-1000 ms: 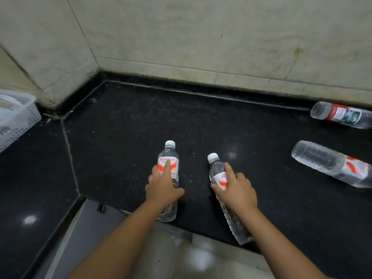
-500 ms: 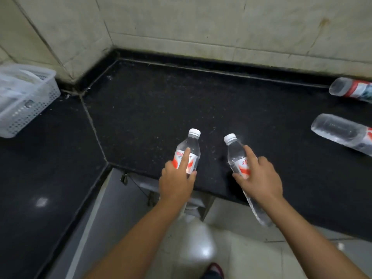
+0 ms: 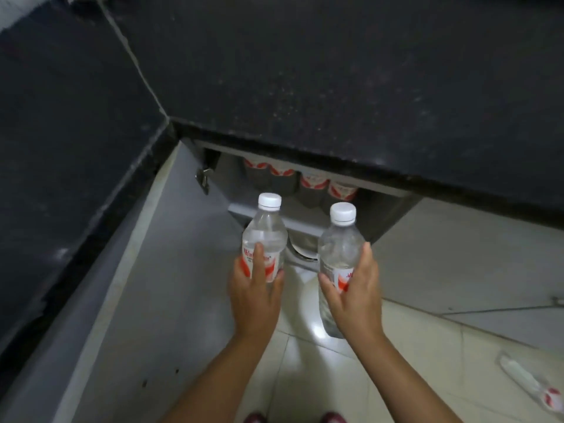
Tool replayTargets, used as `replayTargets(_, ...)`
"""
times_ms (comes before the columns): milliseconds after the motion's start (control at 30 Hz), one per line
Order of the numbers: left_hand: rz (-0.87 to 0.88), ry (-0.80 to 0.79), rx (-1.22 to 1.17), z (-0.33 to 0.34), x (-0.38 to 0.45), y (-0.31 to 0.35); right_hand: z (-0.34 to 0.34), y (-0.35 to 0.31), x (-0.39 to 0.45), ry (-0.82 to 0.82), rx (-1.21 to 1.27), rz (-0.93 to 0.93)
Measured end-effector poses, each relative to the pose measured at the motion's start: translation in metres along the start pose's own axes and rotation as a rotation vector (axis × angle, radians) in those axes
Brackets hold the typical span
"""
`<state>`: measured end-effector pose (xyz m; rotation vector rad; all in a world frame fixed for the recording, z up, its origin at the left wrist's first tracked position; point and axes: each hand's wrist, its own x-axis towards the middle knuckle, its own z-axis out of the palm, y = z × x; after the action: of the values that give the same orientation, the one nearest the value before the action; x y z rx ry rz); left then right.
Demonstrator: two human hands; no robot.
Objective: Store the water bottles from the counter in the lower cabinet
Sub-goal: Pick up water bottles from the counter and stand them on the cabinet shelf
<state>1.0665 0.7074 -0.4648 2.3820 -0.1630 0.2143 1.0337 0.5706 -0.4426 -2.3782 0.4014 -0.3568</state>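
**user1:** Head cam looks straight down here. Left hand [image 3: 254,296] grips a water bottle [image 3: 265,236] around its red-and-white label, index finger stretched up the front, thumb on the right side. Right hand [image 3: 355,296] grips a second bottle [image 3: 340,239] lower down the body, fingers curled around it, white cap pointing up and away. Both bottles hang in the air, off the table [image 3: 335,80], in front of the open lower cabinet [image 3: 262,215].

**user2:** what's inside the cabinet?

**user1:** A row of bottles with the same red labels [image 3: 314,181] stands on the upper shelf, right under the dark table edge. Lower down there's something round and metallic [image 3: 300,247], can't tell what exactly. The grey cabinet door [image 3: 158,270] swings open to the left, with a hinge [image 3: 203,180] near the top.

**user2:** anything on the floor?

**user1:** Pale tiles [image 3: 442,270], plus one more bottle lying on its side [image 3: 531,384] at the far right, blurry. Tips of reddish footwear [image 3: 254,418] peek in at the bottom edge.
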Motion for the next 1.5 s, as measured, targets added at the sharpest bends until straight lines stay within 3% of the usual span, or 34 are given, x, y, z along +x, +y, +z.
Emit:
replayTargets(100,0.032,0.103,-0.023,0.049,0.012,-0.045,0.058,0.035,0.015,0.089,0.015,-0.054)
replayTargets(267,0.062,0.349,-0.072,0.117,0.043,-0.093,0.126,0.082,0.053,0.260,0.097,-0.314)
replayTargets(433,0.285,0.582,-0.150,0.148,0.085,-0.120,0.164,0.096,0.090,0.453,0.238,-0.577)
replayTargets(567,0.398,0.604,-0.169,0.157,0.103,-0.122,0.182,0.095,0.104,0.504,0.264,-0.649)
replayTargets(700,0.415,0.678,-0.213,0.155,0.128,-0.119,0.189,0.083,0.118,0.522,0.269,-0.600)
replayTargets(800,0.399,0.654,-0.223,0.155,0.142,-0.121,0.191,0.081,0.129,0.561,0.254,-0.535)
replayTargets(933,0.176,0.583,-0.384,0.155,0.154,-0.121,0.191,0.082,0.137,0.476,0.258,-0.459)
replayTargets(1067,0.212,0.509,-0.368,0.157,0.145,-0.124,0.189,0.089,0.140,0.400,0.241,-0.432)
replayTargets(1300,0.128,0.049,-0.656,0.129,0.157,-0.139,0.176,0.090,0.132,0.203,0.269,-0.420)
replayTargets(1367,0.107,0.055,-0.556,0.128,0.156,-0.138,0.171,0.091,0.132,0.171,0.284,-0.414)
replayTargets(1500,-0.081,0.314,-0.409,0.135,0.145,-0.121,0.166,0.089,0.133,0.117,0.298,-0.403)
